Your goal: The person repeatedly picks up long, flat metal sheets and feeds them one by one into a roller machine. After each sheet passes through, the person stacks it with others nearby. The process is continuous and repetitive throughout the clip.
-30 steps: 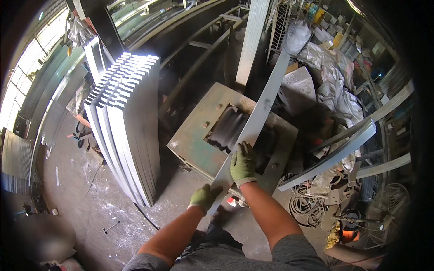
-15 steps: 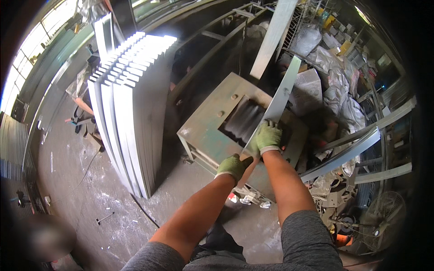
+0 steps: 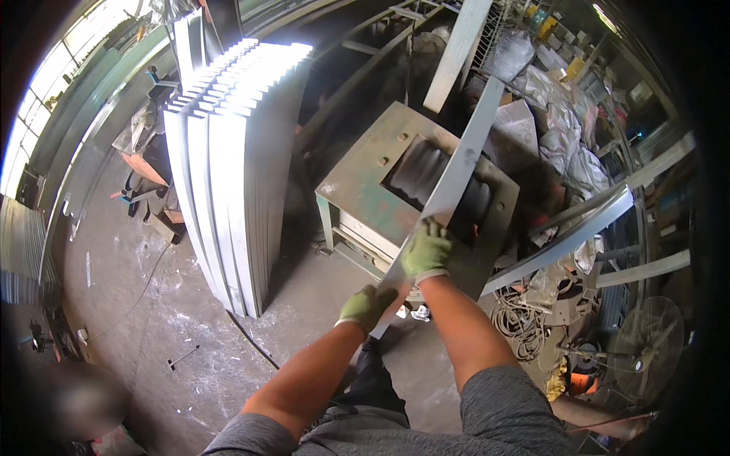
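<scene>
A long flat grey metal strip (image 3: 461,163) slants across a box-shaped metal machine (image 3: 361,178) in front of me. It lies over the machine's dark ribbed roller (image 3: 418,173), and its near end sticks out past the front edge toward my body. My right hand (image 3: 427,251), in a green glove, is closed on the strip near the machine's front edge. Closer to me, my left hand (image 3: 360,307), also gloved, grips the strip near its lower end. Part of the left fingers is hidden behind the strip.
A tall stack of bright metal profiles (image 3: 228,182) stands upright left of the machine. Another metal strip (image 3: 458,53) leans behind it. Crumpled plastic sheeting (image 3: 566,137), a curved profile (image 3: 566,239) and a fan (image 3: 649,346) are on the right. A cable (image 3: 255,342) crosses the floor.
Both hands have come nearer to my body, down and to the left, still on the strip. More of its near end shows below my left hand. The view has shifted slightly.
</scene>
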Demonstrator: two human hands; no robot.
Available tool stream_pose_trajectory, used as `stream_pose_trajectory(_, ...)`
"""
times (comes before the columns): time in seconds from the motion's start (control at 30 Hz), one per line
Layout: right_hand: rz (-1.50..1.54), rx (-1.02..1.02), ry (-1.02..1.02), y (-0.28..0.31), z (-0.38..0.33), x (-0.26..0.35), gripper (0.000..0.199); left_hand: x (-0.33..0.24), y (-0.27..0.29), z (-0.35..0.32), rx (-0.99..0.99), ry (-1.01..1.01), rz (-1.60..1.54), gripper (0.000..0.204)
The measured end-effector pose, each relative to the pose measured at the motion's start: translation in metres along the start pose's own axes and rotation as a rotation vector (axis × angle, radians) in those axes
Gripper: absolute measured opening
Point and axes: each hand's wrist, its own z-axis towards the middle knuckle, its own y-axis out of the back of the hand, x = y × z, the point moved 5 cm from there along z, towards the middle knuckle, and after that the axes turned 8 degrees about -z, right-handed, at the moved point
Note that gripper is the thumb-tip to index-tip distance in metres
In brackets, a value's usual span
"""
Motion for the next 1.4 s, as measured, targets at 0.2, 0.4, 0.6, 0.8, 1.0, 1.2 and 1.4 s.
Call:
stream_pose_trajectory(0.2,0.108,-0.042,-0.013,0.009,-0.091,0.053,0.049,0.076,0.003,-0.07,-0.021,0.128,0.093,0.077)
stream_pose_trajectory(0.4,0.165,-0.097,-0.01,0.006,-0.039,0.033,0.048,0.041,0.011,-0.033,-0.063,0.02,0.115,0.079)
stream_pose_trajectory(0.6,0.087,-0.058,-0.033,0.003,0.08,-0.03,0.028,-0.059,0.005,0.06,-0.101,-0.044,0.147,0.079)
stream_pose_trajectory(0.8,0.112,-0.052,-0.026,-0.003,0.075,-0.042,0.04,-0.064,-0.002,0.057,-0.058,-0.038,0.183,0.087)
stream_pose_trajectory(1.0,0.347,-0.068,0.026,0.015,-0.009,-0.002,0.035,0.016,0.005,-0.014,-0.016,0.116,0.28,0.085)
stream_pose_trajectory(1.2,0.496,-0.23,0.069,0.026,0.018,-0.013,0.029,0.065,0.021,-0.082,-0.021,0.225,0.26,0.081)
stream_pose_trajectory(1.4,0.336,-0.19,0.077,0.004,0.048,-0.014,0.031,0.087,0.022,-0.121,-0.069,0.322,0.251,0.072)
